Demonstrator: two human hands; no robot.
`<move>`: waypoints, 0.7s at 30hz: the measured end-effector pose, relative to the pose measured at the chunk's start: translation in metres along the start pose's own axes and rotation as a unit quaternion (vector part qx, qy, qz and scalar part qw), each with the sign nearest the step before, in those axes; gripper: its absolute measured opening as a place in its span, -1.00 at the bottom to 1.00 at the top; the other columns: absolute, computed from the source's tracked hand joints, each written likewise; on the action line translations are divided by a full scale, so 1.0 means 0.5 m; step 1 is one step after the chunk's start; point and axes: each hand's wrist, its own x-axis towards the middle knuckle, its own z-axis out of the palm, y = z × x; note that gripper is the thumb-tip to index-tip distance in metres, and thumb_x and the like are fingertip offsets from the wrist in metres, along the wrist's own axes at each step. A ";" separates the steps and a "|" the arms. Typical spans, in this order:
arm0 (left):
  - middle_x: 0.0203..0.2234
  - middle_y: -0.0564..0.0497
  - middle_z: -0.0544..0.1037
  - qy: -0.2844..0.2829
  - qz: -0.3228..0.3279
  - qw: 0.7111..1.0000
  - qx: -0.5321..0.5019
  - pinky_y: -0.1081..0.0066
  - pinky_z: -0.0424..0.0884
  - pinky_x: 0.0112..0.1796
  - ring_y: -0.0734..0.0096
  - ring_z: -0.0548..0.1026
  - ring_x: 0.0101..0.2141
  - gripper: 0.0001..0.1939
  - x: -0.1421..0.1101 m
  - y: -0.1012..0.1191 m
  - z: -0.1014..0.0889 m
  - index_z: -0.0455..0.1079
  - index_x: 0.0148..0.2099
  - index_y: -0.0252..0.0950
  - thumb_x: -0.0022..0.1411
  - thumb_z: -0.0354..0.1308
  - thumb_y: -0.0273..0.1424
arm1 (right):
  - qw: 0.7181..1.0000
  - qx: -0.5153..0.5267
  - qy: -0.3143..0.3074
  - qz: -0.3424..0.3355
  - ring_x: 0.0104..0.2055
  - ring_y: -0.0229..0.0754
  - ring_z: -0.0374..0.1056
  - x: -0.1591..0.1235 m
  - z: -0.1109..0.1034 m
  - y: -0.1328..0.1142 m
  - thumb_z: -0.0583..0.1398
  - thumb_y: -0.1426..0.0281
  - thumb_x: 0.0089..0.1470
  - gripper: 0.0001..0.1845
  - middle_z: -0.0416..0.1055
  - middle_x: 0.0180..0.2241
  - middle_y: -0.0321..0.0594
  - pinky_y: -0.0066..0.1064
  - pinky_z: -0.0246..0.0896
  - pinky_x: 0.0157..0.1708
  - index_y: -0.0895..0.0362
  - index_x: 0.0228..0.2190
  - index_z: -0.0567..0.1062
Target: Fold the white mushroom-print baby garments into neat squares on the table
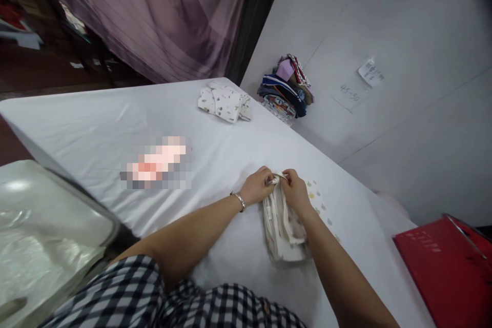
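Note:
A folded cream cloth (284,238) with several layers lies on the white-covered table in front of me. My left hand (260,185) is closed in a pinch on its far edge, and a silver bracelet circles that wrist. Close beside it, my right hand (295,189) grips the same edge with thumb and fingers. White fabric with a grey and yellow print (315,200) shows beyond the right hand; whether it joins the cream cloth I cannot tell. Farther off lies a folded white cloth (223,102) with a small dark print.
A blurred-out item (157,161) rests on the white table cover (92,128) to the left. Clear plastic bags (46,215) are at the left front. A red folder (442,261) sits at the right. Folded clothes (284,87) are piled by the wall, near a purple curtain (172,15).

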 end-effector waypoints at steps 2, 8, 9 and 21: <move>-0.35 0.09 0.33 -0.001 -0.005 1.000 0.005 0.47 0.24 -0.40 0.54 0.26 -0.50 -0.93 -0.001 0.004 0.000 0.24 -0.37 -0.24 0.01 0.04 -0.46 | 0.998 -0.058 -0.001 -0.010 -0.48 -0.22 0.25 -0.002 0.000 -0.002 0.00 0.37 0.04 -0.79 0.35 -0.50 -0.30 -0.45 -0.04 -0.47 0.11 -0.24 0.31; -0.29 0.06 0.37 0.004 0.004 1.000 0.009 0.46 0.24 -0.37 0.51 0.31 -0.45 -0.92 -0.005 0.012 -0.004 0.25 -0.36 -0.23 0.01 0.04 -0.47 | 0.974 -0.222 -0.025 -0.022 -0.47 -0.23 0.23 0.000 -0.003 -0.013 -0.03 0.47 0.06 -0.85 0.37 -0.41 -0.23 -0.43 -0.17 -0.50 0.11 -0.31 0.29; -0.32 0.07 0.38 0.005 0.004 1.000 0.009 0.46 0.24 -0.37 0.50 0.31 -0.44 -0.94 -0.005 0.011 -0.004 0.26 -0.38 -0.23 0.01 0.04 -0.46 | 0.971 -0.234 -0.037 -0.029 -0.46 -0.23 0.24 -0.001 -0.002 -0.013 -0.02 0.47 0.06 -0.86 0.38 -0.38 -0.22 -0.43 -0.18 -0.50 0.10 -0.31 0.29; -0.66 0.18 0.32 0.050 -0.125 0.987 -0.088 0.51 0.18 -0.53 0.53 0.27 -0.60 -0.91 0.003 -0.003 0.009 0.31 -0.42 -0.25 -0.01 0.09 -0.34 | 0.988 -0.117 -0.095 -0.033 -0.48 -0.28 0.21 -0.035 -0.001 -0.018 0.10 0.30 0.03 -0.88 0.35 -0.48 -0.32 -0.48 -0.12 -0.50 0.09 -0.38 0.34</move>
